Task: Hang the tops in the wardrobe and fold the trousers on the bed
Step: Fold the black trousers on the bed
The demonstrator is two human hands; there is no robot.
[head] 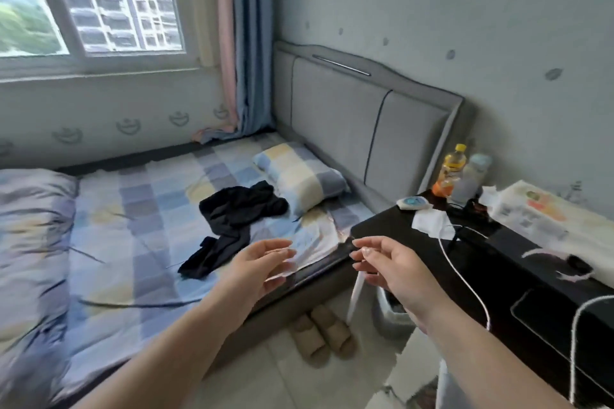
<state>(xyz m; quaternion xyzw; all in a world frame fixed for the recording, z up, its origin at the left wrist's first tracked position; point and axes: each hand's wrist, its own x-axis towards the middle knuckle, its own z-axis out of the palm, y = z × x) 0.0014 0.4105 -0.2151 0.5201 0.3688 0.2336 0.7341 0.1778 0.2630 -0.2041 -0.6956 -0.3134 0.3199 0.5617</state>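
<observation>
Far left: a rumpled quilt [30, 242] is lying bunched along the near-left side of the bed [139, 209], under the window [89, 0]. The checked sheet is covering the rest of the mattress.

Mid-bed: a dark garment [232, 226] is lying crumpled on the sheet, just beside the checked pillow [299, 176], one long part trailing toward the near edge. Cannot tell if it's trousers or a top. Nothing is touching it.

My left hand [255, 266] is hovering over the near bed edge, palm facing inward, fingers relaxed and slightly bent, holding nothing. It's near the garment's trailing end but apart from it.

On the floor below, between my arms: a pair of beige slippers [322, 332] is sitting side by side at the bed base.

My right hand [388, 266] is hovering opposite the left, at the corner of the black bedside cabinet [415, 236], fingers loosely extended, gripping nothing. The two hands are facing each other with a gap between them.

Right: the cabinet top is carrying a small round white-and-blue item [413, 202], a white tissue [432, 222], a white cable [465, 276] running down across it, an orange drink bottle [450, 169] with a yellow cap, a pale bottle just beside it, and a printed paper [538, 209]. A dark phone-like slab [558, 309] is lying at the near-right end.

The wardrobe isn't in this view.
</observation>
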